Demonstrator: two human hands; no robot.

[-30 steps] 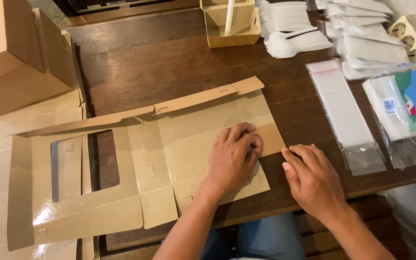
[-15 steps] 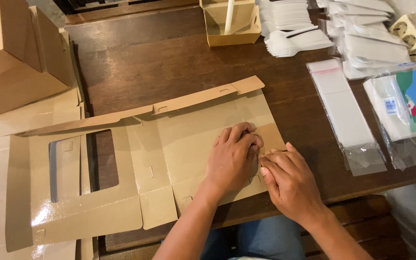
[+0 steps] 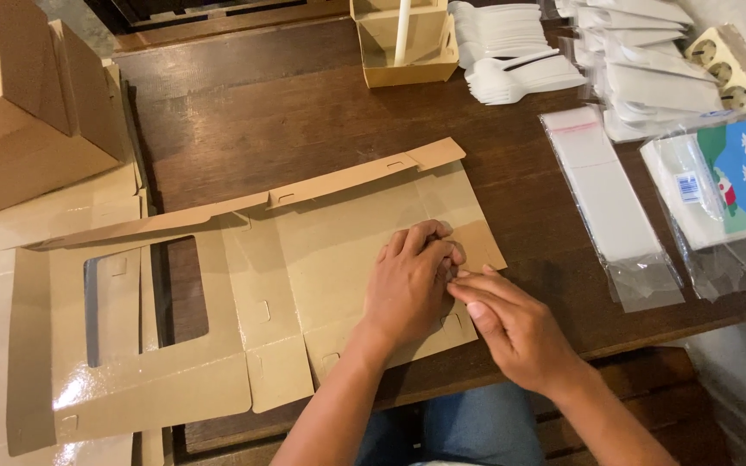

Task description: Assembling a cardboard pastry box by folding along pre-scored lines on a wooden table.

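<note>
Left hand: the left hand lies palm down on the right-hand panel of the flat cardboard box, fingers curled loosely and pressing the sheet to the table; it grasps nothing.
Right hand: the right hand comes in from the lower right, its fingertips touching the left hand's fingertips at the sheet's right edge. The fingers are nearly straight and close together; whether they pinch the cardboard edge, I cannot tell.
Flat cardboard box: an unfolded brown sheet spread across the near half of the wooden table, reaching past the table's left edge. Its long top flap stands slightly raised along the far side.
Window: a rectangular window cut-out sits in the left part of the sheet, well apart from both hands.
Folded box: a made-up brown box stands at the far left, beyond the sheet.
Small open box: an open cardboard tray with a white stick in it stands at the far edge of the table.
White spoons: a heap of white plastic spoons lies just right of that tray.
Clear bags: a stack of clear plastic sleeves lies right of the hands, near but not touching.
Tissue pack: a blue and white tissue pack lies at the right edge, beside the sleeves.
Power strip: a cream power strip sits in the far right corner.
</note>
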